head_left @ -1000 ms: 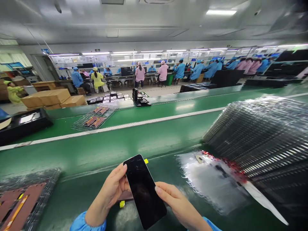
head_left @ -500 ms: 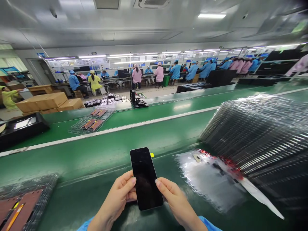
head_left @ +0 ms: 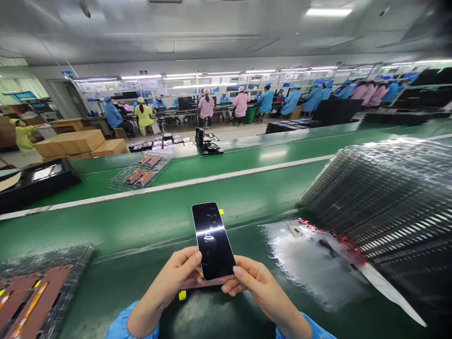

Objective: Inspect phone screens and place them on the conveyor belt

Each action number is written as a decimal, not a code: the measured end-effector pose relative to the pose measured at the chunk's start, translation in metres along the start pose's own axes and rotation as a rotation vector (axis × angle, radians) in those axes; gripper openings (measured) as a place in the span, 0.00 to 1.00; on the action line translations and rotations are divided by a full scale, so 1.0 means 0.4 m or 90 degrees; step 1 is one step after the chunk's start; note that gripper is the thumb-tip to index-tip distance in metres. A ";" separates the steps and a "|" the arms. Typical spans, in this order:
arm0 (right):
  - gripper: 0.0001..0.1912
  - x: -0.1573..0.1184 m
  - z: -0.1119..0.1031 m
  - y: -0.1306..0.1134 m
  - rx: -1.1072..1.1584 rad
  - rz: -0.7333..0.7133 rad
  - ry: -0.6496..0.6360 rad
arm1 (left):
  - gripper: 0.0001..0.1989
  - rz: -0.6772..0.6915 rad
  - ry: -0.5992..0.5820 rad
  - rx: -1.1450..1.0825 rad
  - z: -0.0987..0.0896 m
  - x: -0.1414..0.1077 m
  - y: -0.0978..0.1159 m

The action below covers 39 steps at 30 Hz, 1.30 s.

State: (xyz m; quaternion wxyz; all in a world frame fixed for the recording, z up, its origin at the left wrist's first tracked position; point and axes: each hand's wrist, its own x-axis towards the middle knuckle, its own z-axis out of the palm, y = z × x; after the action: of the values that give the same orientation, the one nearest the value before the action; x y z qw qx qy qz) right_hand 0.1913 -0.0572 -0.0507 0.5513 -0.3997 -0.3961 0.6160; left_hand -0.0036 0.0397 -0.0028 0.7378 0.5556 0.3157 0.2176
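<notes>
At the left edge of the frame, a black tray [head_left: 68, 176] on the far green belt [head_left: 247, 162]. Lower left, a clear plastic tray [head_left: 82, 266] with brown sheets [head_left: 58, 287] inside and an orange strip [head_left: 33, 306] on one of these. Upper left, beyond the belt, stacked cardboard boxes [head_left: 72, 145]; just right of these, on the belt, a second clear tray [head_left: 116, 182] with smaller brown pieces [head_left: 146, 178]. At lower centre, left hand [head_left: 173, 278] clamped on the lower left side of a black-screened phone [head_left: 214, 256], thumb along the edge, other fingers curled and partly hidden. Below the left hand, a yellow tab [head_left: 182, 295]. Phone at the centre of the frame, between both hands, top tipped slightly leftward; most of the light-streaked screen above the grip, only the lower end within it. Under that end, a brownish piece [head_left: 211, 283]; cannot tell whether held or lying on the dark green bench [head_left: 116, 278]. Just beside the phone's upper right edge, another yellow tab [head_left: 221, 212]. Right hand [head_left: 252, 282] clamped near the lower right corner, thumb lower than the left one, fingers partly underneath. Farther right, on the bench, translucent plastic sheets [head_left: 307, 263] with a red edge, a white strip [head_left: 393, 294] alongside. Filling the right side, a tall stack of clear trays [head_left: 388, 207].
</notes>
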 end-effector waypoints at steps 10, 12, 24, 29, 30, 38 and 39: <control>0.22 0.002 -0.007 -0.003 -0.072 -0.084 0.061 | 0.22 0.071 0.100 0.277 0.028 0.001 -0.041; 0.23 0.002 -0.004 -0.004 -0.089 -0.084 0.073 | 0.21 0.077 0.104 0.285 0.036 -0.003 -0.045; 0.24 0.003 0.002 0.008 -0.084 -0.121 0.109 | 0.25 0.047 0.093 0.176 0.035 0.008 -0.065; 0.25 -0.001 0.008 -0.008 0.044 -0.078 0.075 | 0.24 0.031 0.079 0.133 0.016 0.012 -0.071; 0.26 -0.002 0.009 -0.011 0.052 -0.073 0.076 | 0.24 0.024 0.079 0.131 0.016 0.012 -0.069; 0.24 0.002 0.006 -0.004 0.005 -0.092 0.082 | 0.26 0.041 0.082 0.168 0.026 0.012 -0.035; 0.24 0.003 0.005 0.000 -0.014 -0.098 0.088 | 0.26 0.044 0.081 0.157 0.026 0.011 -0.034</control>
State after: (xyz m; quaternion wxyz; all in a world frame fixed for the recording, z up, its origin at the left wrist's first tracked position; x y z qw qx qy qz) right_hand 0.1895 -0.0560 -0.0501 0.6186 -0.4156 -0.3935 0.5383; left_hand 0.0066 0.0316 -0.0150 0.6345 0.6376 0.3669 0.2370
